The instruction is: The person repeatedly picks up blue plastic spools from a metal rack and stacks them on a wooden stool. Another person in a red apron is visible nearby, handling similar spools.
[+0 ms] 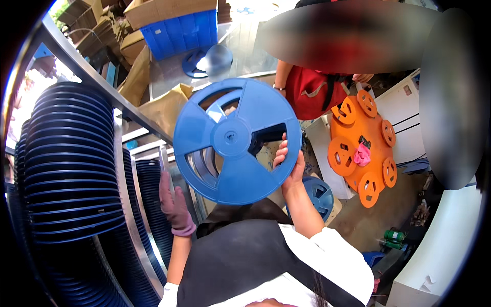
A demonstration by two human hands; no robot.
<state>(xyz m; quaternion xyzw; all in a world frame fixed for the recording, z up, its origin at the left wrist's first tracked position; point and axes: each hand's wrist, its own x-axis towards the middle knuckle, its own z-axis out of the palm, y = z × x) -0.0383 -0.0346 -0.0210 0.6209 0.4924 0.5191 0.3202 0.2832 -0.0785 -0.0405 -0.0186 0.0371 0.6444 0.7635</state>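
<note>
A large blue plastic reel (240, 179), with several cut-out windows around a round hub, is held up in front of my chest. Bare fingers of my right hand (292, 171) hook through a window and grip its right rim. More round rims show through the windows behind the front disc. My left hand (176, 207), in a purple-grey glove, is raised beside the metal rack post, its fingers stretched out and holding nothing. Whether it touches the post I cannot tell. Below my right hand, another blue reel (318, 197) lies partly hidden by my forearm.
Dark blue reels (74, 169) fill the metal rack at left in tight stacks. A blue crate (181, 33) stands on the far metal table near more reels. Orange discs (342, 156) ring an orange stand at right with a pink cloth. A person in a red apron (309, 92) stands opposite.
</note>
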